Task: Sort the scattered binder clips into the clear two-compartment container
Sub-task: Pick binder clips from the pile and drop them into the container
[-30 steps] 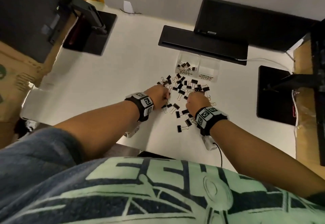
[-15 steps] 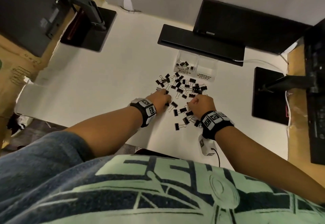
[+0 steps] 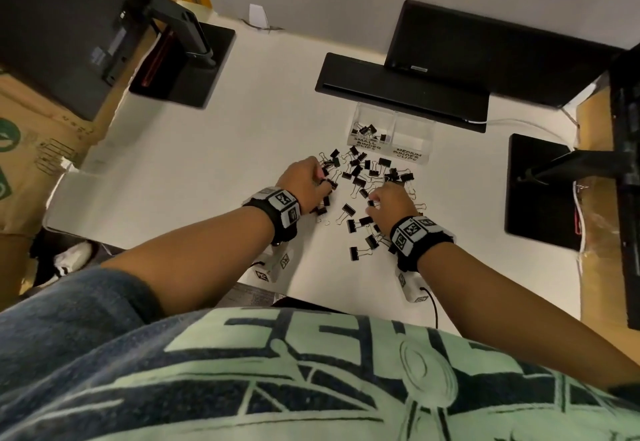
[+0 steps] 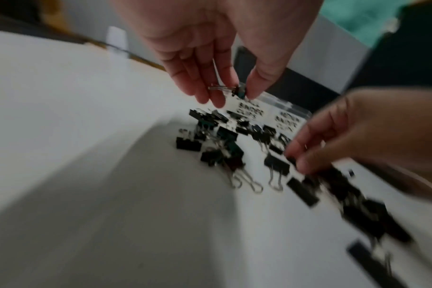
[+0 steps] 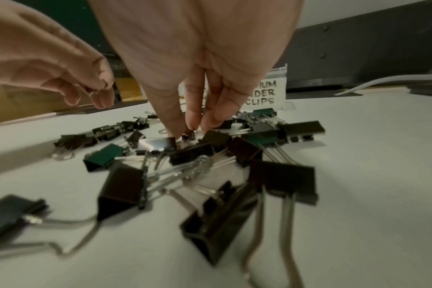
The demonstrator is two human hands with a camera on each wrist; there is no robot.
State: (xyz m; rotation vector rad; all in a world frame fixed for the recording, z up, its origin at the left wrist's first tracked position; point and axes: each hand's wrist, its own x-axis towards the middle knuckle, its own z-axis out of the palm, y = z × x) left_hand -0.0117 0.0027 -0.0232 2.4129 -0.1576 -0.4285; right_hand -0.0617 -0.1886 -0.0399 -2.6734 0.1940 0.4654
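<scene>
My left hand (image 4: 210, 48) has lifted clear of the pile, fingers pinching one small clip (image 4: 237, 90) bound for the container (image 3: 391, 135), while my right hand (image 5: 197, 58) reaches down, fingers closing on another clip (image 5: 189, 134) on the surface (image 3: 207, 163)

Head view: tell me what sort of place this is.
Probably an office desk: monitors on black stands ring a white desk, and a labelled clear container sits behind scattered binder clips.
</scene>
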